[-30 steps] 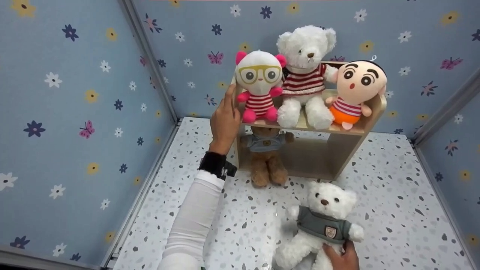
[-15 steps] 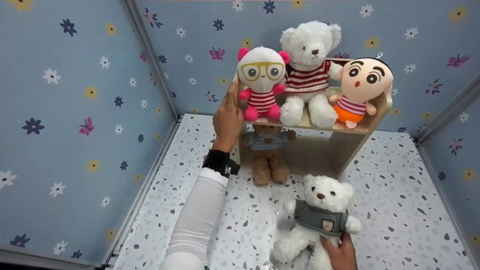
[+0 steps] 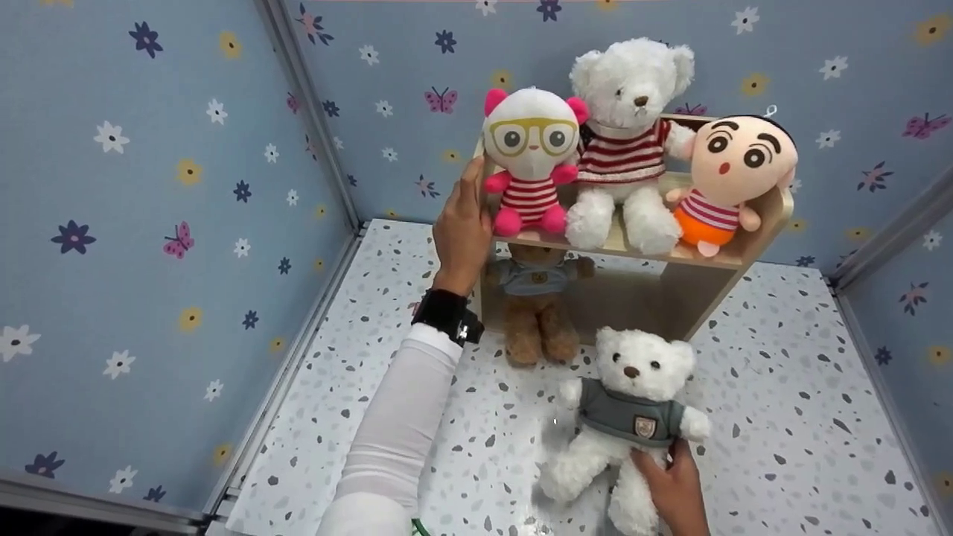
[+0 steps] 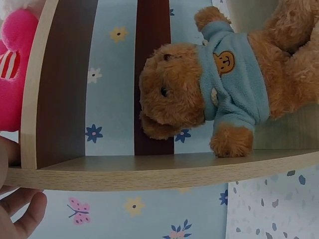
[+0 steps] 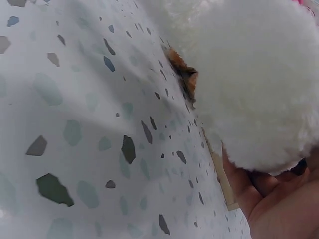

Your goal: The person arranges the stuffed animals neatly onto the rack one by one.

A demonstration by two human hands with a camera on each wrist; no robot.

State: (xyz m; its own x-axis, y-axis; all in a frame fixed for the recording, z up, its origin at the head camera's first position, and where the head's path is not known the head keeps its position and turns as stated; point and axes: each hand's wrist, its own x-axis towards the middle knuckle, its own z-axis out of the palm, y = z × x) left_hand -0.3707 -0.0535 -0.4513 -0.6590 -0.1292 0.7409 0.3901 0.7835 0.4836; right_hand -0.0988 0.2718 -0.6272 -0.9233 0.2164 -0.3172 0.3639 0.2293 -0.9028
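Observation:
My right hand [image 3: 674, 476] grips a white teddy bear [image 3: 629, 365] in a dark grey sweater by its lower body, just above the speckled surface. In the right wrist view, the fingers [image 5: 239, 181] press into its white fur. My left hand [image 3: 463, 231] holds the left side panel of a small wooden shelf [image 3: 681, 294]. The left wrist view shows its fingers [image 4: 32, 214] outside the panel edge, with part of the hand inside it. A brown teddy bear [image 3: 537, 279] in a light blue top sits in the lower compartment, nearest the left hand.
On the upper shelf sit a pink-and-white plush [image 3: 530, 149] with yellow glasses, a white bear [image 3: 625, 156] in a striped sweater and a boy plush [image 3: 733, 171] in orange shorts. Flowered blue walls [image 3: 164, 283] stand around the speckled surface [image 3: 491, 439].
The white bear in grey has moved up and slightly left with my right hand, closer to the shelf. My left hand keeps its hold on the panel; the head view has shifted slightly.

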